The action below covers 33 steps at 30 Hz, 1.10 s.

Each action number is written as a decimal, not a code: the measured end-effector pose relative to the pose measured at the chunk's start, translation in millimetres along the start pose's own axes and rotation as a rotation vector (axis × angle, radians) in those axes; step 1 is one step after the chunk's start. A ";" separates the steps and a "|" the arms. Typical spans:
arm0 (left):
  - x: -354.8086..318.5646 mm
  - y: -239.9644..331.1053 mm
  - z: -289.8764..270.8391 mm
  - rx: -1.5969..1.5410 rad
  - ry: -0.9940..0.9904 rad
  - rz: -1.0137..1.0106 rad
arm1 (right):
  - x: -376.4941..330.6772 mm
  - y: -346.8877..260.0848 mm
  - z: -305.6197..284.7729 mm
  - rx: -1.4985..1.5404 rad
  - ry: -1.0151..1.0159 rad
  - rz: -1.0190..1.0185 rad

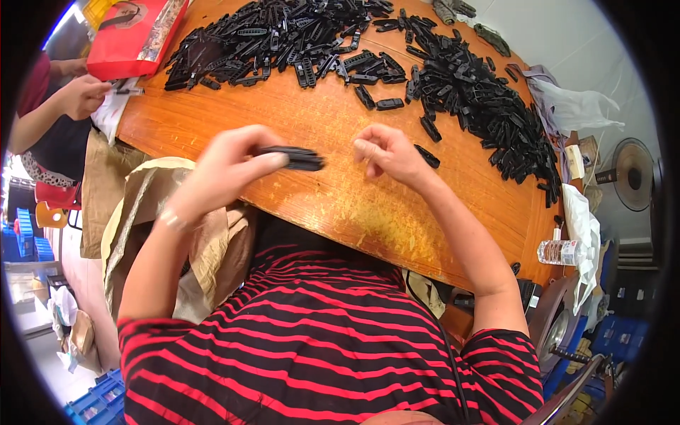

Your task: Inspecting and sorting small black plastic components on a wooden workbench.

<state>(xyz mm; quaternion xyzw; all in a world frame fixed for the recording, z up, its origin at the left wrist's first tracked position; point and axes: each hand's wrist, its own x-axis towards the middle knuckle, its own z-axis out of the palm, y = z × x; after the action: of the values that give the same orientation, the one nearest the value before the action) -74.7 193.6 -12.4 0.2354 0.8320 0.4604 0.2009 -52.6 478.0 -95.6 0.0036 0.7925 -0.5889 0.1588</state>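
My left hand [237, 166] is closed around a small bundle of slim black plastic pieces [301, 159], held over the near edge of the table; the far end of the bundle is blurred. To its right, my right hand [386, 154] hovers above the tabletop. Its fingers are loosely curled and apart, and nothing shows in them. Beside my right wrist lies a single black plastic piece [426, 156], partly covered by the hand. The pieces' exact kind is too small to tell.
A large heap of black pieces [262, 42] covers the far side of the wooden table [297, 120]; another heap [474, 92] runs down the right. A red box [131, 39] sits far left, near another person's hand [83, 98]. A clear bottle [558, 252] lies at the right edge.
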 end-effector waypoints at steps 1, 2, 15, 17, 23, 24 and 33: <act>-22.8 5.3 -16.8 -0.063 0.053 0.064 | 6.6 -1.7 -5.3 -0.162 0.089 0.025; -46.3 9.8 -32.7 -0.168 0.084 0.021 | 15.6 5.2 -12.2 -0.161 0.090 0.025; -91.7 -37.6 -85.4 0.052 0.391 -0.188 | 84.7 27.0 -10.1 -0.894 0.456 -0.311; -34.2 -20.6 -79.1 0.180 0.317 0.002 | 74.9 28.2 1.7 -0.831 0.408 -0.425; 136.2 -70.1 -37.0 0.646 0.147 0.345 | 54.7 18.2 41.4 -0.711 0.311 -0.452; 157.2 -82.6 -29.6 0.732 0.177 0.365 | 51.0 17.1 45.1 -0.711 0.316 -0.463; 193.6 -107.1 0.8 0.855 0.224 0.402 | 35.0 13.5 53.5 -0.625 0.249 -0.378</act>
<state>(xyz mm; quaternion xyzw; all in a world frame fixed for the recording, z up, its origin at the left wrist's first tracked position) -252.9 255.9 -127.7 0.4019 0.9012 0.1296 -0.0977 -70.0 425.8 -130.9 -0.1199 0.9336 -0.3330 -0.0566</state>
